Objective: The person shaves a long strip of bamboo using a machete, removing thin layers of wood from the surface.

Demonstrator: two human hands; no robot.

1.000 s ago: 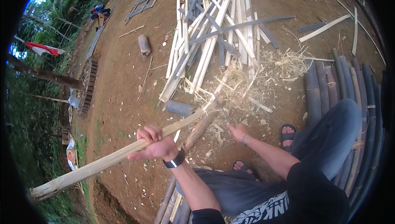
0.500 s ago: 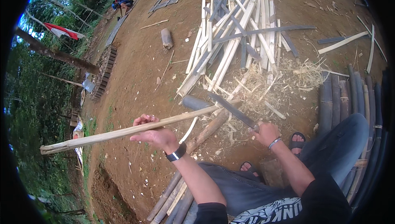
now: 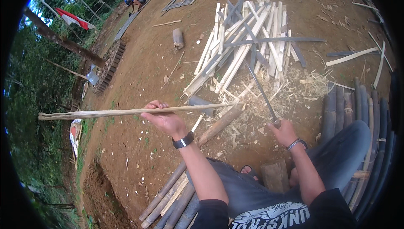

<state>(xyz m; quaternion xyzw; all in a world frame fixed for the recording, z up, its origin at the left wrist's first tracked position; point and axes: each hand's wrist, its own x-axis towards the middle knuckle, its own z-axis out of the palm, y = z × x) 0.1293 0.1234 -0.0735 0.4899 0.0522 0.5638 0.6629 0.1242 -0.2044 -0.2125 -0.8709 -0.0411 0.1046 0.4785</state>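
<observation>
A long split-bamboo strip (image 3: 99,113) lies across the palm of my left hand (image 3: 167,123), which holds it nearly level, edge on. Its ragged end points left; the other end reaches over a short pole (image 3: 221,126) lying on the ground. My right hand (image 3: 284,134) is wrapped round the handle of a machete (image 3: 262,89). The blade slants up and away to the left, its narrow edge towards me, apart from the strip. Beneath and beyond the blade lies a heap of curly bamboo shavings (image 3: 309,79).
A pile of split bamboo strips (image 3: 248,39) lies ahead. Whole bamboo poles (image 3: 330,111) are stacked at right, more poles (image 3: 166,197) at lower left. A wooden block (image 3: 274,176) stands by my legs. Far left, a person (image 3: 135,1) bends over near a flag (image 3: 73,18).
The machete's blade has swung upright and away from the strip, turning edge on. The strip has tilted to nearly level and turned in my left hand. The view has shifted slightly.
</observation>
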